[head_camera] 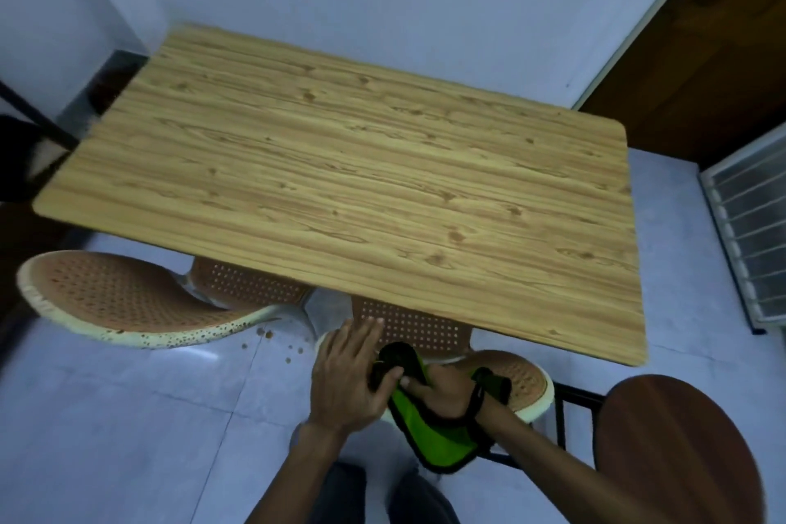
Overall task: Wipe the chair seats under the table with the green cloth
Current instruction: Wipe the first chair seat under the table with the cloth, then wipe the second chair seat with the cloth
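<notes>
We hold the bright green cloth with dark edging (429,417) in our right hand (446,389), fingers curled around its bunched upper part while the rest hangs down below the wrist. Our left hand (348,374) lies flat and spread, its thumb touching the cloth's dark upper fold, holding nothing itself. The nearest seat, an orange perforated plastic chair seat (408,325), lies straight ahead of both hands, tucked under the near edge of the wood-grain rectangular table (340,166), with its cream rim just beside our left fingertips. We judge the cloth must travel forward and under the tabletop; the right hand is better placed for that. A second perforated orange chair (251,283) sits to the left, partly under the table.
</notes>
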The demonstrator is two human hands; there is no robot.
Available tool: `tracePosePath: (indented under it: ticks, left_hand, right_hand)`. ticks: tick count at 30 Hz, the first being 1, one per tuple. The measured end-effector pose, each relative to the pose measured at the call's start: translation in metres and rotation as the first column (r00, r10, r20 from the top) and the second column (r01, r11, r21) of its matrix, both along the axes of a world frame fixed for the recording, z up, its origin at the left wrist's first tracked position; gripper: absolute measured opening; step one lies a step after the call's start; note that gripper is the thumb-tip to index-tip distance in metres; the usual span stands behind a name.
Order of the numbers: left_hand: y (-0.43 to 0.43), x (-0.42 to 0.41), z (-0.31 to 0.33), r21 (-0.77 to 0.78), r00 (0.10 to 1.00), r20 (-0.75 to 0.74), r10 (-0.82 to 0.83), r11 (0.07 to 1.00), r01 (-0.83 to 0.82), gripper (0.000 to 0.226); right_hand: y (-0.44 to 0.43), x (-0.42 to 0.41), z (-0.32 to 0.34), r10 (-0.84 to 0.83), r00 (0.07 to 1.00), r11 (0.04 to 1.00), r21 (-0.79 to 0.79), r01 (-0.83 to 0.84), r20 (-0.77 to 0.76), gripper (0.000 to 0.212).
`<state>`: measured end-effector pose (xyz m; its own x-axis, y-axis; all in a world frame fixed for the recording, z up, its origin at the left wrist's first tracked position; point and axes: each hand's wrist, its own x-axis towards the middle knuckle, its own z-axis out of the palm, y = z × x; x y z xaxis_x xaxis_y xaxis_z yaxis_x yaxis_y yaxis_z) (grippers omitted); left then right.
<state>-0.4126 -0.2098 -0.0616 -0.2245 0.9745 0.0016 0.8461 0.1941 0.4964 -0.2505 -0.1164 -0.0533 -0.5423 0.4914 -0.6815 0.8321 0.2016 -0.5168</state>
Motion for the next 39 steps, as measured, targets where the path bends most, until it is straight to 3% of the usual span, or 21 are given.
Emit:
tracePosePath:
  ticks: [2,5,7,9,11,15,17,20,22,23,25,27,28,29,30,32,34,35,37,39]
  left_hand:
    - [0.002,-0.006,0.007,-0.064,1.000,0.022,-0.017,0.998,0.019,0.069]
    - [0.008,-0.012,0.024,-0.255,0.988,0.143,0.053,0.967,-0.016,0.094]
    - [0.010,-0.019,0.043,-0.359,0.943,0.252,0.216,0.926,-0.116,0.103]
    - [0.008,-0.030,0.069,-0.409,0.857,0.404,0.320,0.901,-0.145,0.099]
    - [0.001,-0.042,0.101,-0.412,0.773,0.534,0.342,0.904,-0.115,0.097]
    - [-0.036,-0.091,0.145,-0.335,0.560,0.737,0.380,0.924,-0.186,0.095]
    - [-0.060,-0.129,0.162,-0.310,0.398,0.831,0.388,0.918,-0.248,0.099]
    - [-0.090,-0.192,0.173,-0.311,0.227,0.890,0.395,0.891,-0.329,0.085]
    - [-0.108,-0.229,0.167,-0.377,0.091,0.894,0.439,0.847,-0.376,0.067]
    - [-0.115,-0.242,0.166,-0.435,0.008,0.880,0.474,0.815,-0.383,0.055]
    - [-0.123,-0.254,0.164,-0.538,-0.169,0.843,0.511,0.782,-0.314,0.038]
    - [-0.128,-0.264,0.163,-0.580,-0.330,0.804,0.495,0.776,-0.247,0.041]
    - [-0.129,-0.272,0.163,-0.582,-0.351,0.799,0.487,0.773,-0.253,0.042]
    - [-0.129,-0.282,0.161,-0.573,-0.305,0.814,0.494,0.765,-0.292,0.041]
    - [-0.128,-0.293,0.158,-0.544,-0.190,0.839,0.511,0.759,-0.358,0.037]
    - [-0.130,-0.316,0.150,-0.431,0.192,0.798,0.572,0.763,-0.482,0.027]
    - [-0.132,-0.338,0.146,-0.301,0.548,0.622,0.559,0.817,-0.492,0.025]
    - [-0.134,-0.347,0.144,-0.260,0.672,0.500,0.546,0.835,-0.484,0.026]
    - [-0.137,-0.376,0.140,-0.219,0.808,0.246,0.536,0.842,-0.492,0.028]
    - [-0.135,-0.406,0.134,-0.211,0.849,0.100,0.519,0.845,-0.492,0.031]
  right_hand:
    - [-0.005,-0.014,0.014,-0.090,0.995,0.995,-0.048,0.088,-0.040,0.059]
    - [-0.017,-0.027,0.042,-0.384,0.912,0.912,-0.216,0.349,-0.144,0.072]
    - [-0.029,-0.043,0.073,-0.548,0.812,0.826,-0.284,0.487,-0.200,0.047]
    - [-0.046,-0.069,0.105,-0.677,0.684,0.731,-0.356,0.583,-0.271,0.027]
    - [-0.065,-0.093,0.127,-0.785,0.525,0.619,-0.444,0.648,-0.327,0.022]
    - [-0.115,-0.173,0.156,-0.864,0.397,0.501,-0.460,0.733,-0.308,0.048]
    - [-0.136,-0.213,0.170,-0.862,0.428,0.505,-0.525,0.685,-0.270,0.068]
    - [-0.147,-0.253,0.180,-0.821,0.502,0.550,-0.609,0.571,-0.271,0.047]
    - [-0.145,-0.266,0.190,-0.799,0.516,0.592,-0.555,0.584,-0.309,0.043]
    - [-0.144,-0.272,0.187,-0.809,0.478,0.587,-0.494,0.641,-0.341,0.043]
    - [-0.151,-0.289,0.186,-0.775,0.464,0.621,-0.379,0.687,-0.429,0.047]
    - [-0.159,-0.304,0.175,-0.700,0.560,0.708,-0.329,0.625,-0.443,0.052]
    - [-0.161,-0.313,0.166,-0.658,0.614,0.750,-0.301,0.589,-0.437,0.049]
    - [-0.162,-0.325,0.161,-0.612,0.666,0.785,-0.224,0.578,-0.427,0.036]
    - [-0.163,-0.337,0.157,-0.543,0.710,0.819,-0.094,0.566,-0.449,0.025]
    - [-0.167,-0.361,0.143,-0.377,0.825,0.843,0.213,0.493,-0.420,0.032]
    - [-0.170,-0.384,0.127,-0.327,0.874,0.809,0.372,0.455,-0.358,0.030]
    - [-0.170,-0.391,0.119,-0.337,0.874,0.789,0.401,0.465,-0.350,0.029]
    - [-0.166,-0.409,0.111,-0.395,0.828,0.759,0.367,0.538,-0.397,0.029]
    - [-0.158,-0.423,0.103,-0.437,0.800,0.740,0.342,0.579,-0.411,0.028]
